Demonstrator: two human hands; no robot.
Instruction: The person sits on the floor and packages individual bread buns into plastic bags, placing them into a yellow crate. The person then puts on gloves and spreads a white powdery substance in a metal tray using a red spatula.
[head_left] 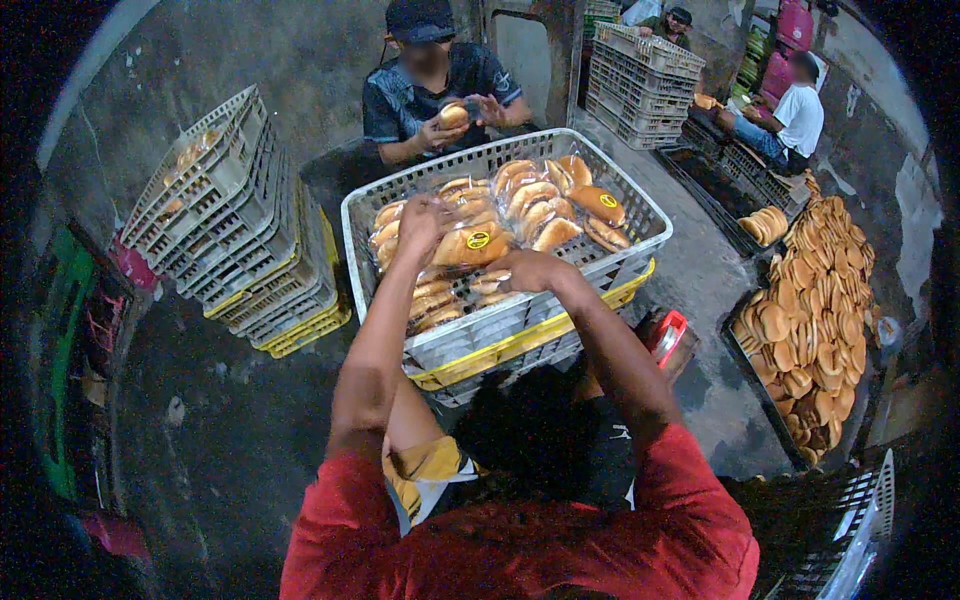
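A white plastic crate (657,240) stands before me, filled with filled buns in clear plastic bags (545,205). One bagged bun (462,247) with a round yellow label lies on top, between my two hands. My left hand (424,226) is at its upper left, fingers bent down and closed on the bag's edge. My right hand (530,272) grips the lower right corner of the same bag, its fingertips partly hidden by the plastic. Another labelled bagged bun (597,204) rests at the crate's right side.
Stacked crates (240,230) rise at the left, and more crates (640,85) at the back. Across from me a person (440,90) holds a bun. A large pile of buns (815,310) covers a dark tray at the right. A red tape dispenser (668,338) sits near my right forearm.
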